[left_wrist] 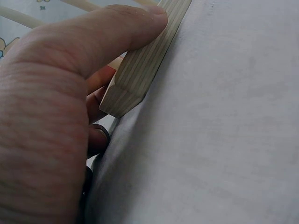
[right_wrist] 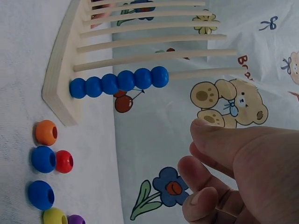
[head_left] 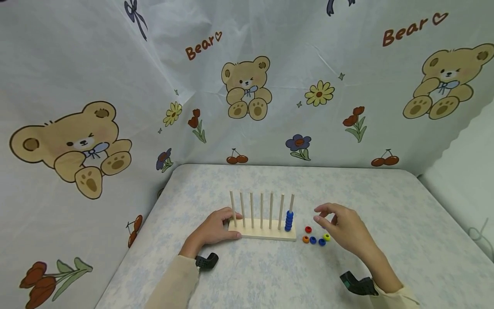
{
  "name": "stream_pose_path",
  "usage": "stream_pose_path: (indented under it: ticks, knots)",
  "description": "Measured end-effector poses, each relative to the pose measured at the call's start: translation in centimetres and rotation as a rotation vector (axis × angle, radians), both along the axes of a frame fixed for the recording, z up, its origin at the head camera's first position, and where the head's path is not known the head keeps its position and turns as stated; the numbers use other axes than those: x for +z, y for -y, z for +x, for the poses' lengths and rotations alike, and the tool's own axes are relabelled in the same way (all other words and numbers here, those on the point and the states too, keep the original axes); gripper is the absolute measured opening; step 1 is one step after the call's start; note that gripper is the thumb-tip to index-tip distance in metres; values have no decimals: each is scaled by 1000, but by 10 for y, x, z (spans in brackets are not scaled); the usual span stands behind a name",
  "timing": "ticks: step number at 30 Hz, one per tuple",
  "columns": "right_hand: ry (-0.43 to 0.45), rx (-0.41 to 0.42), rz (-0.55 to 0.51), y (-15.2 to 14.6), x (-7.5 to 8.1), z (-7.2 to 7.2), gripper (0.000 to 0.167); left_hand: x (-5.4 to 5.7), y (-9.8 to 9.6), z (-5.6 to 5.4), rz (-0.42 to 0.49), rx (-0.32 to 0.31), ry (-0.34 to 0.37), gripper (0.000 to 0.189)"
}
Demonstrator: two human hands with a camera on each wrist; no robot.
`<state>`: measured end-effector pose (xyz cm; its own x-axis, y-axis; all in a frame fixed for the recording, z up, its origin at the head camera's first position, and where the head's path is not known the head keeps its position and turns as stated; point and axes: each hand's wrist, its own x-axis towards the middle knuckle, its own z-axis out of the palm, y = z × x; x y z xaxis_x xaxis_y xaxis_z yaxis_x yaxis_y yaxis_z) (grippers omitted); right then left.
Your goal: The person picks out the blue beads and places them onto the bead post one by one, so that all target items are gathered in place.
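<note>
My left hand (head_left: 214, 227) grips the left end of a wooden peg stand (head_left: 266, 234), its thumb along the front edge and its other fingers behind. Several upright pegs rise from the stand. Blue beads (head_left: 288, 221) are stacked on the rightmost peg; the pegs to its left carry none. My right hand (head_left: 347, 227) hovers to the right of the stand, fingers loosely bent, with nothing visible between thumb and fingertips. Below and left of it lie loose beads: red (head_left: 308, 229), orange (head_left: 305, 239), two blue (head_left: 313, 240), yellow (head_left: 326, 237) and a partly seen purple bead (right_wrist: 76, 220).
The stand and beads are on a pale patterned tabletop (head_left: 247, 274). Behind and to the left hangs a cloth (head_left: 278, 38) printed with bears and flowers. Each wrist wears a black camera, such as the right one (head_left: 359, 285). A thin cable (head_left: 480, 235) shows at far right.
</note>
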<state>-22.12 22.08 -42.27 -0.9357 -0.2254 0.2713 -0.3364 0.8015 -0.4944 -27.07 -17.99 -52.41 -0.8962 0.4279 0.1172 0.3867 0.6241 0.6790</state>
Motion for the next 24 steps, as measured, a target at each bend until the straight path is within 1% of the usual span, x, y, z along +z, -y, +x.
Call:
stream_pose_path:
  ticks: [4,7,13,18,24]
  knots:
    - [41,-18,6,-1,-5,1,24,0,0,0,2,-12,-12,47]
    - [55,-25,1,-2,-8,2,26,-1,0,-1,-4,-11,-17,48]
    - [48,-35,5,-4,-14,3,27,1,1,-3,-10,4,5,48]
    - [45,-25,17,-4,-20,5,27,3,1,-3,-8,4,13,48]
    - [88,-3,31,-4,-26,8,27,3,0,1,4,7,21,47]
